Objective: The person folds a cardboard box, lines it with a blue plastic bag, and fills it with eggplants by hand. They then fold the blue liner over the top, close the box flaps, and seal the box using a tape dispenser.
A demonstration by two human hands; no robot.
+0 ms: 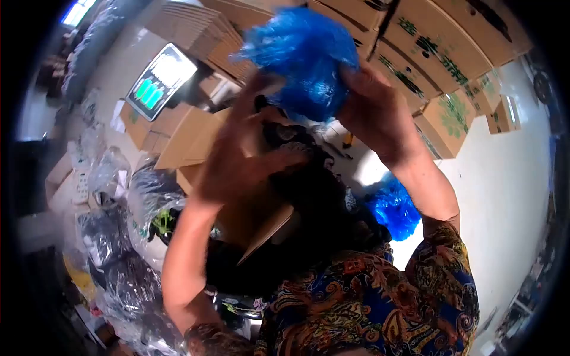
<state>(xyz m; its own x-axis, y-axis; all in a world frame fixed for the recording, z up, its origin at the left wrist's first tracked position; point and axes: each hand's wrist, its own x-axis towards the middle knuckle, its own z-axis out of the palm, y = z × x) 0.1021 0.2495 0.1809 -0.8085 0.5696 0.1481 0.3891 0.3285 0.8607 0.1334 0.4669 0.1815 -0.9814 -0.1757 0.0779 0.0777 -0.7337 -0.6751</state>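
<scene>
A crumpled, shiny blue plastic bundle (312, 65) is raised at the top centre. My right hand (377, 113) grips its right side, with the fingers partly hidden behind the plastic. My left hand (246, 142) is at the bundle's lower left, fingers spread and blurred, the thumb pointing right. Below the hands, an open cardboard box (196, 139) stands beside a dark heap of cloth (303, 202). Another blue plastic bundle (395, 207) lies on the floor, near my right forearm.
Cardboard boxes (439, 35) are stacked at the top right, and flattened cartons (184, 26) lean at the top. A bright screen (160, 80) stands at the upper left. Clear plastic bags with dark contents (107, 237) fill the left side. Pale floor (493, 196) shows at the right.
</scene>
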